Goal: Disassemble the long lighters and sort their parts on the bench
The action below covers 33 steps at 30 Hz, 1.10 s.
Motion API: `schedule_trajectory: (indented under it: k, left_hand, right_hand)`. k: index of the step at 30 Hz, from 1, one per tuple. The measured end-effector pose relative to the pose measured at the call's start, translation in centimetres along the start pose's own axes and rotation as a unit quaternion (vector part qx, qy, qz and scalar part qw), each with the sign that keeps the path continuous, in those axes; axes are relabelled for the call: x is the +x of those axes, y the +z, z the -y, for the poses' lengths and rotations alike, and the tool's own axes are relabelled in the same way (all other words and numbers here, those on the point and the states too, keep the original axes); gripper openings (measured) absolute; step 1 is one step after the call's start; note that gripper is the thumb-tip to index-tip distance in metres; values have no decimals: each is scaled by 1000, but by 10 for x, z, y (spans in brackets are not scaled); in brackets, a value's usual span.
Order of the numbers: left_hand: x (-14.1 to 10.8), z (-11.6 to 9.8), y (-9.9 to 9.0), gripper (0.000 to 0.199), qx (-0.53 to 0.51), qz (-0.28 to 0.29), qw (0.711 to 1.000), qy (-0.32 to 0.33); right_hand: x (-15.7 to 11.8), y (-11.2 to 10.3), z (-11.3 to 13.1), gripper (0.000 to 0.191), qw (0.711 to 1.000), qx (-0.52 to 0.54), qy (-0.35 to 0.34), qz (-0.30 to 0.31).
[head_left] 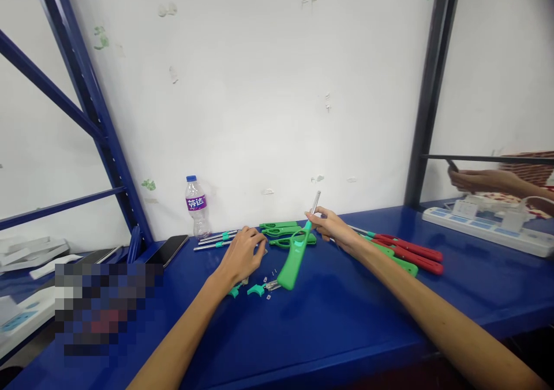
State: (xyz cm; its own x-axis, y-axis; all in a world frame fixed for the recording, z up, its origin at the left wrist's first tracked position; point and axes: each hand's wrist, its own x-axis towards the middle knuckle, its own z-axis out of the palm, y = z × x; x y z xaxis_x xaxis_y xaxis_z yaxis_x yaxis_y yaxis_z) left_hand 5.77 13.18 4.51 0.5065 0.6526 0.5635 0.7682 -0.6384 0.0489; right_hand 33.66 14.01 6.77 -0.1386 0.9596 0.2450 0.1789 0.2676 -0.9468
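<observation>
My right hand [326, 224] pinches the metal tube of a green lighter [293, 263], whose handle hangs down toward the table. My left hand [244, 251] is over the small parts with its fingers curled; whatever its fingertips may hold is too small to make out. Below and beside it lie teal triggers [256, 289] and small metal pieces [272, 285]. Behind the hands are several green handle shells [280, 231] and metal tubes with teal collars [216, 243]. Red lighters [407, 248] and more green ones [404, 265] lie right of my right hand, partly behind my forearm.
A bottle with a purple label [197, 205] stands by the wall, near a black phone [170, 250]. Blue posts rise at the left and a dark post at the right. Beyond it, a person's hand [476, 179] holds a dark object above a white power strip [489, 231].
</observation>
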Motion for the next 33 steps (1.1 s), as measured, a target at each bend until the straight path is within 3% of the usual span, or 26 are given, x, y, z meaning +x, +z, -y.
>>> schedule_trajectory:
  k: [8, 14, 21, 25, 29, 33]
  left_hand:
    - [0, 0, 0, 29, -1, 6, 1000, -1]
    - [0, 0, 1, 29, 1, 9, 1000, 0]
    - [0, 3, 0, 29, 10, 7, 1000, 3]
    - [-1, 3, 3, 29, 21, -5, 1000, 7]
    - [0, 2, 1, 25, 38, -44, 998, 13]
    - [-1, -4, -5, 43, 72, -106, 991, 37]
  right_hand:
    - [3, -4, -3, 49, 994, -86, -31, -59]
    - [2, 3, -5, 47, 992, -88, -63, -65]
    - [4, -9, -1, 51, 987, -87, -86, -103]
    - [0, -7, 6, 53, 989, -88, -96, -68]
    - [-8, 1, 16, 54, 990, -92, -111, 6]
    - [-16, 8, 22, 52, 984, -102, -115, 86]
